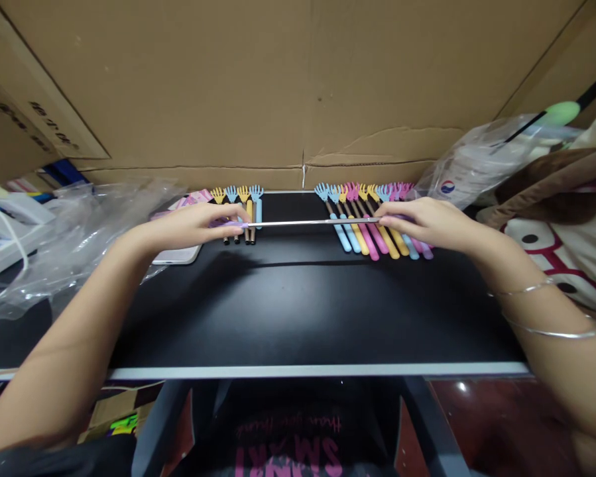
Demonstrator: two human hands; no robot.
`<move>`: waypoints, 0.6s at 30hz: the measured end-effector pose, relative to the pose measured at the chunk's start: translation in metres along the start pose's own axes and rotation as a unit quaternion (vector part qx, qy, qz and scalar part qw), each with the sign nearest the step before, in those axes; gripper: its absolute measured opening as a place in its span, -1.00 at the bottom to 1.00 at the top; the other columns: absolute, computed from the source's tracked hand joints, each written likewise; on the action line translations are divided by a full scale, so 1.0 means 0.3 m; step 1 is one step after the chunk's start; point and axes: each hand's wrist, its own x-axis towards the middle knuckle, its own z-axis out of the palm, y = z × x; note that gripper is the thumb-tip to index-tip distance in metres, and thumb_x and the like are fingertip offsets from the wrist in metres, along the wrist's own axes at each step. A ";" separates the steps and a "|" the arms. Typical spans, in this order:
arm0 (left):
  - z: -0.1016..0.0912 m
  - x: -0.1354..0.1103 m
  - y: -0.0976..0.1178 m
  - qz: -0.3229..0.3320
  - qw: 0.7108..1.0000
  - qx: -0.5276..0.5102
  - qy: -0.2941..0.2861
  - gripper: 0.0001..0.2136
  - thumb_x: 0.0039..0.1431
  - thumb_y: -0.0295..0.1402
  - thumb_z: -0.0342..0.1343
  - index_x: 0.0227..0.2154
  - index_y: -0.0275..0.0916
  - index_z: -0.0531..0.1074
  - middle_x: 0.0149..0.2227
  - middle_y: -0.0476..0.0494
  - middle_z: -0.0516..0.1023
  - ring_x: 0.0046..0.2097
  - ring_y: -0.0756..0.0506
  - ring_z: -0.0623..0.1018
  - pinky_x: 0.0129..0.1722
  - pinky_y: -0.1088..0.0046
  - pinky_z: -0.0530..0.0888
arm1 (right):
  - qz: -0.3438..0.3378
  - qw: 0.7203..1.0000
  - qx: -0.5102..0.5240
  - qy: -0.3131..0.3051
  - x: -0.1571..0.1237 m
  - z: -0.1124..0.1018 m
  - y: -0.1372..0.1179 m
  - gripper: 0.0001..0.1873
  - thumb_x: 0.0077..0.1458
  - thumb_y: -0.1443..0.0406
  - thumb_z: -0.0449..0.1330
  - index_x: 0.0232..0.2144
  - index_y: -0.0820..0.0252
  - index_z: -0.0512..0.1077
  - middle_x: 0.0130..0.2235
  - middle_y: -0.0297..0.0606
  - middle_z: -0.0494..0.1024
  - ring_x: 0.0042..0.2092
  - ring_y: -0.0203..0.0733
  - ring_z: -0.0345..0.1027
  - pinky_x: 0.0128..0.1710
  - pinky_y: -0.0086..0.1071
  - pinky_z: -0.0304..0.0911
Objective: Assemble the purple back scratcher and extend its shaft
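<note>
A telescopic back scratcher (298,223) is stretched out level above the black table, its thin silver rod bare between my hands. My left hand (198,225) pinches its purple end, and my right hand (424,222) grips the other end, mostly covered by the fingers. Beneath and beside the right hand lies a row of several back scratchers (372,235) with blue, yellow and pink handles, their claw heads toward the back. Close to the left fingers is a smaller group of back scratchers (258,207) in blue and yellow, partly hidden by that hand.
A cardboard wall (278,86) closes off the back of the black table (298,305). Crumpled clear plastic (113,225) and a white phone-like object (178,256) lie left. At right stand a bagged plastic cup (469,169) and a cloth item with a cartoon face (551,255).
</note>
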 end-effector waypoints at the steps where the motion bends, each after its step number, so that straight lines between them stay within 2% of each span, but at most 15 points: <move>1: -0.009 -0.008 -0.008 -0.002 1.000 0.002 -0.002 -0.66 0.25 -0.11 -0.16 -0.17 -0.21 0.38 -0.28 -0.05 0.48 -0.28 0.01 0.44 -0.29 0.60 0.35 | 0.001 1.000 0.014 -0.013 -0.003 -0.005 0.016 -0.61 0.17 0.03 -0.12 -0.25 0.06 0.41 -0.47 -0.36 0.47 -0.50 -0.31 0.29 -0.50 -0.44 0.06; 7: -0.052 -0.067 -0.065 -0.025 0.999 -0.012 -0.033 -0.58 0.23 -0.05 -0.15 -0.19 -0.29 0.41 -0.29 -0.05 0.48 -0.29 0.05 0.42 -0.32 0.61 0.39 | -0.002 0.978 0.152 -0.144 -0.023 -0.042 0.117 -0.55 0.15 0.00 -0.10 -0.39 0.20 0.39 -0.48 -0.24 0.44 -0.45 -0.36 0.29 -0.42 -0.44 0.15; 12: -0.073 -0.125 -0.143 -0.041 0.996 -0.040 -0.062 -0.60 0.21 -0.04 -0.10 -0.17 -0.28 0.40 -0.30 0.01 0.51 -0.32 0.11 0.41 -0.37 0.71 0.38 | -0.010 0.961 0.167 -0.219 -0.051 -0.066 0.177 -0.47 0.08 -0.06 -0.09 -0.51 0.24 0.39 -0.52 -0.26 0.42 -0.44 -0.40 0.28 -0.41 -0.46 0.14; 14: -0.082 -0.145 -0.165 -0.055 0.994 -0.050 -0.077 -0.59 0.20 -0.03 -0.08 -0.17 -0.29 0.41 -0.31 0.02 0.52 -0.31 0.11 0.42 -0.36 0.70 0.38 | 0.006 0.975 0.130 -0.178 -0.078 -0.052 0.168 -0.38 0.06 -0.10 -0.15 -0.57 0.27 0.40 -0.52 -0.25 0.43 -0.46 -0.43 0.26 -0.43 -0.46 0.12; 16: -0.092 -0.163 -0.179 -0.086 0.992 -0.048 -0.082 -0.56 0.18 0.00 -0.07 -0.14 -0.30 0.40 -0.26 0.01 0.52 -0.26 0.09 0.43 -0.30 0.66 0.39 | 0.057 0.995 0.078 -0.037 -0.113 -0.020 0.141 -0.28 0.08 -0.11 -0.27 -0.61 0.30 0.40 -0.47 -0.20 0.46 -0.46 -0.45 0.24 -0.43 -0.45 0.10; 18: -0.103 -0.181 -0.190 -0.112 0.991 -0.033 -0.071 -0.50 0.14 0.06 -0.08 -0.13 -0.30 0.40 -0.21 -0.01 0.53 -0.22 0.07 0.43 -0.27 0.62 0.39 | 0.122 0.985 0.050 0.110 -0.148 0.020 0.110 -0.21 0.09 -0.10 -0.35 -0.63 0.31 0.42 -0.46 -0.17 0.47 -0.47 -0.46 0.22 -0.42 -0.43 0.09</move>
